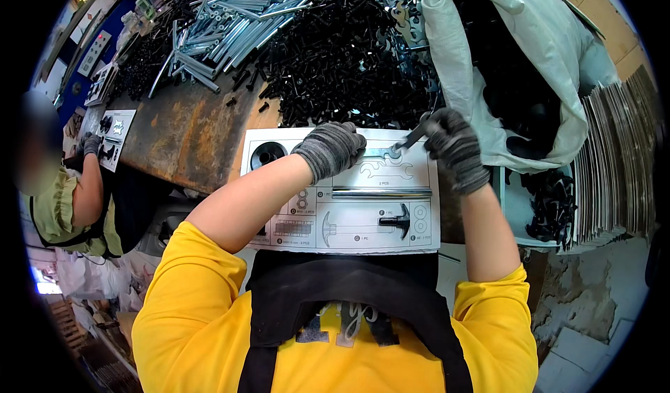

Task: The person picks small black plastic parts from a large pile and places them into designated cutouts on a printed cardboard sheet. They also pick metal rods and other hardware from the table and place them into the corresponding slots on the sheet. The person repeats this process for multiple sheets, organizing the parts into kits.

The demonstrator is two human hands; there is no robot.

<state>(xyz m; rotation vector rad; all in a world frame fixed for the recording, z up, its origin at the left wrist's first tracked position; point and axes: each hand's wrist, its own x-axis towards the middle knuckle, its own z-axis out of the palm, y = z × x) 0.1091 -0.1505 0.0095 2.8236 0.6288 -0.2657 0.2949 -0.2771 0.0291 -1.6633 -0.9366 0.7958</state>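
Workbench [174, 138], sack [448, 51] of black parts [534, 121]; right hand [457, 149] pinching tool [414, 137], left hand [329, 149]: grip unclear.

1. On the flat white rectangular card [366, 223]: long silver metal tube [382, 193], black T-shaped piece [399, 221] before it.
2. Behind: black metal bolt heap [335, 58], silver metal rods [230, 27] to its left.
3. Right (the worker's right, I mean): white woven sack [558, 37], brown cardboard sheets [614, 156] alongside.

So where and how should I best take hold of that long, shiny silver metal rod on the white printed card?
Probably mid-length on the long, shiny silver metal rod, coming straight down from above and pinching its near and far sides. It lies flat and crosswise on the white printed card, uncovered from above; its straight, slim shape suggests a central grip would balance it.
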